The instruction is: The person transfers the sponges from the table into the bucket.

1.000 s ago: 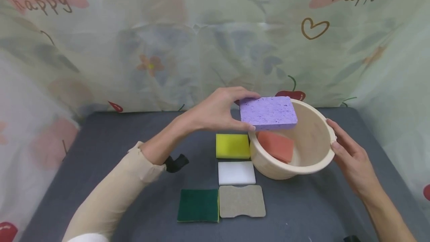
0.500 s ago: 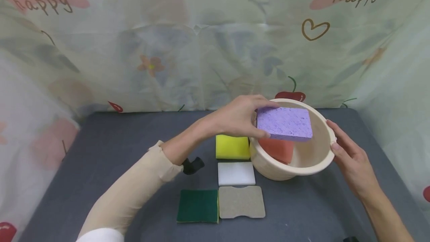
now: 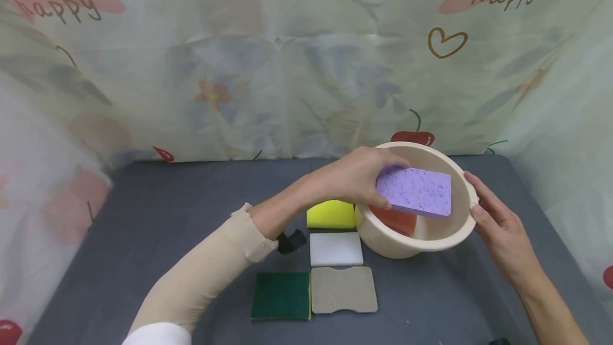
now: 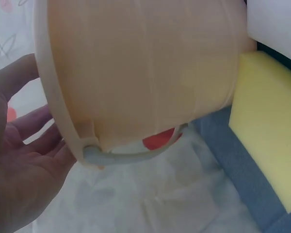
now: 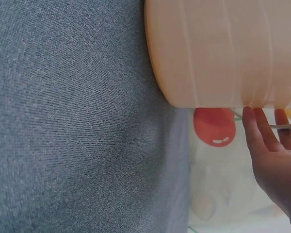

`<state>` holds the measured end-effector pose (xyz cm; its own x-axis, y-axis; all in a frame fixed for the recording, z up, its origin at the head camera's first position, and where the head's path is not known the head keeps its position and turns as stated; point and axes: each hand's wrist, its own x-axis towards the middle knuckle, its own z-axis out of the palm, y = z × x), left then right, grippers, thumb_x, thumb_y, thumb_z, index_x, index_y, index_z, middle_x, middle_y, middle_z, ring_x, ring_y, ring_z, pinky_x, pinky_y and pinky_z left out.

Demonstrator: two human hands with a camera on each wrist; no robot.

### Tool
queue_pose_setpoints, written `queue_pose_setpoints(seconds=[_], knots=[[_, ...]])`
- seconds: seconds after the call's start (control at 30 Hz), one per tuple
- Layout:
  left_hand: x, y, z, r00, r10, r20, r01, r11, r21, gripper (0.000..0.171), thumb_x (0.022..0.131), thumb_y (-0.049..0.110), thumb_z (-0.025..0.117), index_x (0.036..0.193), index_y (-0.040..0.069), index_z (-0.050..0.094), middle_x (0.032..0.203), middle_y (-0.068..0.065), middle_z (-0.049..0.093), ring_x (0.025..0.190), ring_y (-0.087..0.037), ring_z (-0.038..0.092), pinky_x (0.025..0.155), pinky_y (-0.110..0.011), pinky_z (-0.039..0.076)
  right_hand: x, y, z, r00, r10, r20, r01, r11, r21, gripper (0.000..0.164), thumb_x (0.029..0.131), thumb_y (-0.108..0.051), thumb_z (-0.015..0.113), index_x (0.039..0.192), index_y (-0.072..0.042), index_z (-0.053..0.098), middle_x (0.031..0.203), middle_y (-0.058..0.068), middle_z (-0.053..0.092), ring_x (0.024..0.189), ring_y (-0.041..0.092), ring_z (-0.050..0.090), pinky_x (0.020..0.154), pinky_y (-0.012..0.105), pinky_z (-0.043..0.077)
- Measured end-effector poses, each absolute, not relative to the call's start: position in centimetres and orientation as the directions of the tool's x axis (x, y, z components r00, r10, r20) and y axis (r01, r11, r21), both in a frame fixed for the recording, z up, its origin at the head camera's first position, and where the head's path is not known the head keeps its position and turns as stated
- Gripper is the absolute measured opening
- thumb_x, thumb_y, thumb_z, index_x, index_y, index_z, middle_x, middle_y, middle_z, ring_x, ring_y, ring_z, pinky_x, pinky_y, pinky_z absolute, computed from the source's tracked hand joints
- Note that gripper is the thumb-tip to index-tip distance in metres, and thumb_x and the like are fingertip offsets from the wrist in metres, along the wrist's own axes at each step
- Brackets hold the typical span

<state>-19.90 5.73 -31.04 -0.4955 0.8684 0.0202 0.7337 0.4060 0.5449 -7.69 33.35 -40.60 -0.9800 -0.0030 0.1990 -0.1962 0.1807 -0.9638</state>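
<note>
My left hand [image 3: 366,177] pinches the left end of a purple porous sponge [image 3: 416,190], thumb on the near edge and fingers on the far edge. The sponge is at the mouth of a cream bucket [image 3: 390,241], overlapping its inside. An orange-red sponge [image 3: 404,221] lies in the bucket, partly covered by the purple one. With my right hand [image 3: 500,228] I hold the bucket's right rim, thumb on the rim and fingers round the outside wall. In the left wrist view the bucket wall [image 4: 145,63] hides the purple sponge. Fingertips [image 5: 250,116] touch the wall in the right wrist view.
Left of the bucket lie a yellow sponge [image 3: 330,216] and a white sponge [image 3: 336,249]. Nearer are a grey notched pad [image 3: 344,290] and a dark green scouring sponge [image 3: 281,295], side by side on the dark table [image 3: 191,190]. A printed curtain [image 3: 287,84] hangs behind.
My left hand has carried the purple sponge rightward and down, from the bucket's left rim into its mouth. The right hand and bucket stay in place.
</note>
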Motion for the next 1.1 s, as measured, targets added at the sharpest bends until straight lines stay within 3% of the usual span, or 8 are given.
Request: queue_pose_setpoints(seconds=[0.3,0.67,1.1], knots=[[-19.7,6.7,-31.6,-0.460,0.888,-0.028,0.747,0.404,0.528,0.070,0.077,0.026,0.086,0.138,0.009,0.058,0.132,0.000,0.060,0.115,-0.007,0.051,0.094,-0.013,0.039,-7.8,33.4,-40.7,-0.973,-0.024,0.228,-0.229,0.142,-0.963,0.056,0.102,0.002,0.046,0.156,-0.010,0.033,0.156,0.000,0.036,0.132,0.006,0.042,0.092,0.009,0.042],[-19.7,7.4,-31.7,-0.413,0.910,-0.035,0.806,0.383,0.451,0.066,0.075,0.038,0.086,0.131,0.011,0.063,0.120,0.005,0.063,0.103,-0.007,0.051,0.085,-0.014,0.039,-8.0,33.5,-40.6,-0.974,-0.020,0.228,-0.227,0.177,-0.958,0.056,0.103,0.001,0.046,0.156,-0.012,0.033,0.156,-0.001,0.037,0.130,0.006,0.042,0.091,0.009,0.042],[-19.5,8.0,-31.6,-0.391,0.916,-0.091,0.835,0.395,0.382,0.065,0.077,0.035,0.081,0.134,0.012,0.061,0.117,0.004,0.058,0.104,-0.006,0.048,0.086,-0.014,0.038,-7.9,33.7,-40.9,-0.966,-0.042,0.255,-0.258,0.129,-0.958,0.055,0.103,0.004,0.044,0.155,-0.008,0.033,0.154,-0.004,0.040,0.130,0.003,0.044,0.092,0.011,0.043]])
